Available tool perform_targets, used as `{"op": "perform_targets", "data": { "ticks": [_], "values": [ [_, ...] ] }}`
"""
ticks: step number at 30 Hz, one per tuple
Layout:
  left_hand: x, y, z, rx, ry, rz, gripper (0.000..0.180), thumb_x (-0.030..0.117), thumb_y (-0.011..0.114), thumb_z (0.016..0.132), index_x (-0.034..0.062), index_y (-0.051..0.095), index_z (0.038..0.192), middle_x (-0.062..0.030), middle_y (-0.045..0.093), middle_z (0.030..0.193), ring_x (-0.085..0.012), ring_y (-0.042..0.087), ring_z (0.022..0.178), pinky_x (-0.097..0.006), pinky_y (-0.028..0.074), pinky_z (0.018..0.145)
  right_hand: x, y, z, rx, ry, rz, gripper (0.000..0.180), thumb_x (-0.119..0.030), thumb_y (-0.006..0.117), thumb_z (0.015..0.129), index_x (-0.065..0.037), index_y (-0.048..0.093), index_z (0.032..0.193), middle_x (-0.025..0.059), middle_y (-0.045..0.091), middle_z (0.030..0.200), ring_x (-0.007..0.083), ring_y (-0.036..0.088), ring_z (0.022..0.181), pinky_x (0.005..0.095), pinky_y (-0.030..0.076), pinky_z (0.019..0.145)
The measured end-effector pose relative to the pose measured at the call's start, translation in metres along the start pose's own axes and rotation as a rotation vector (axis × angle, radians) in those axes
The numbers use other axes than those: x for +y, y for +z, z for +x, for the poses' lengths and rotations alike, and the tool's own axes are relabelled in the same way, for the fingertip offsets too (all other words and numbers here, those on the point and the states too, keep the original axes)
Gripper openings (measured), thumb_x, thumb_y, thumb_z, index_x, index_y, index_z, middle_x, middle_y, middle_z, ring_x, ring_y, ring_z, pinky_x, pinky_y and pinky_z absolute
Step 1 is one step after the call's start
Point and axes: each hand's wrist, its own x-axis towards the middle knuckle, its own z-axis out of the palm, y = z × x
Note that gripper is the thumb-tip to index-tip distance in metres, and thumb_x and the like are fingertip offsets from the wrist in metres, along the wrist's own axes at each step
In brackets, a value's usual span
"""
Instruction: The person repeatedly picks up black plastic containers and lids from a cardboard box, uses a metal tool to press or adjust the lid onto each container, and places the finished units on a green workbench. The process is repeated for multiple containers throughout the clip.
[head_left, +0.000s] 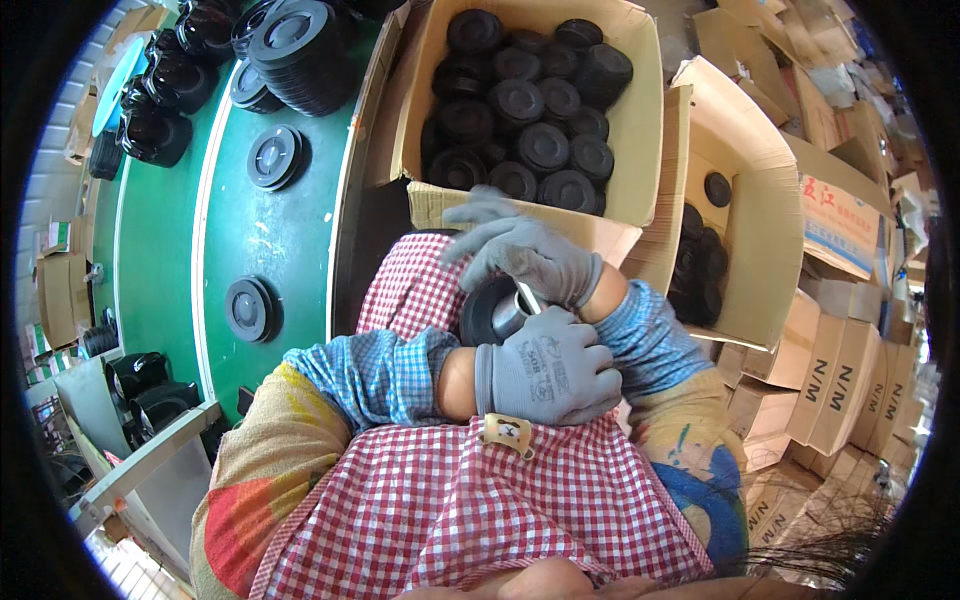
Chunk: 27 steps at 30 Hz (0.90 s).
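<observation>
My left hand (545, 368), in a grey knit glove, is curled tight around a round black plastic part with a shiny metal centre (492, 312), pinning it over my lap against the red-and-white checked apron (450, 500). My right hand (525, 255), gloved too, hovers on top, fingers closed on what looks like a thin silvery tool (527, 297), though it is mostly hidden. Best to keep the left grip firm and level so the part can't spin, and bring the tip straight down into the centre. Ahead, the big open cardboard box (640, 120) is heaped with round black discs (530, 120). A second cardboard box (760, 200) to my right holds a few more. On the green bench (200, 230) at my left lie stacks of black ringed lids (248, 310).
</observation>
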Motion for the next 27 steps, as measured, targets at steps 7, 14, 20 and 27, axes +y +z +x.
{"op": "perform_targets", "data": {
  "ticks": [7, 14, 20, 27],
  "values": [
    [-0.018, -0.01, -0.008, 0.007, 0.088, -0.187, 0.03, 0.025, 0.064, 0.085, 0.0141, 0.068, 0.113, 0.0041, 0.06, 0.073, -0.0175, 0.062, 0.071, -0.033, 0.048, 0.064, 0.002, -0.002, -0.025, 0.258, 0.097, -0.033, 0.056, -0.045, 0.035, 0.105, -0.01, 0.056, 0.066, 0.0035, 0.056, 0.07, 0.0276, 0.059, 0.089, 0.0522, 0.029, 0.116],
    [-0.05, -0.04, -0.049, 0.22, 0.101, -0.941, 0.013, 0.008, 0.065, 0.084, 0.0006, 0.073, 0.092, -0.009, 0.066, 0.081, -0.0287, 0.065, 0.081, -0.049, 0.05, 0.099, -0.048, 0.003, -0.081, 0.415, 0.288, -0.612, 0.046, -0.055, 0.055, 0.094, -0.015, 0.066, 0.075, 0.0037, 0.061, 0.069, 0.0273, 0.059, 0.071, 0.0429, 0.045, 0.08],
    [-0.059, -0.044, -0.051, 0.227, -0.072, -1.174, 0.016, 0.002, 0.057, 0.091, -0.003, 0.068, 0.102, -0.0141, 0.067, 0.101, -0.0313, 0.063, 0.103, -0.045, 0.047, 0.1, -0.034, -0.018, -0.07, 0.26, 0.267, -0.638, 0.037, -0.051, 0.076, 0.081, -0.014, 0.072, 0.084, 0.0054, 0.067, 0.078, 0.0275, 0.064, 0.074, 0.0382, 0.047, 0.066],
    [-0.024, -0.093, -0.141, 0.127, -0.11, -0.022, 0.041, 0.0, 0.057, 0.084, 0.0001, 0.063, 0.124, -0.0166, 0.064, 0.126, -0.0318, 0.06, 0.123, -0.043, 0.047, 0.106, -0.03, -0.027, -0.113, 1.024, 0.676, 0.059, 0.038, -0.037, 0.067, 0.099, 0.0, 0.07, 0.108, 0.0043, 0.069, 0.087, 0.0106, 0.06, 0.075, 0.0252, 0.05, 0.069]
  ]
}}
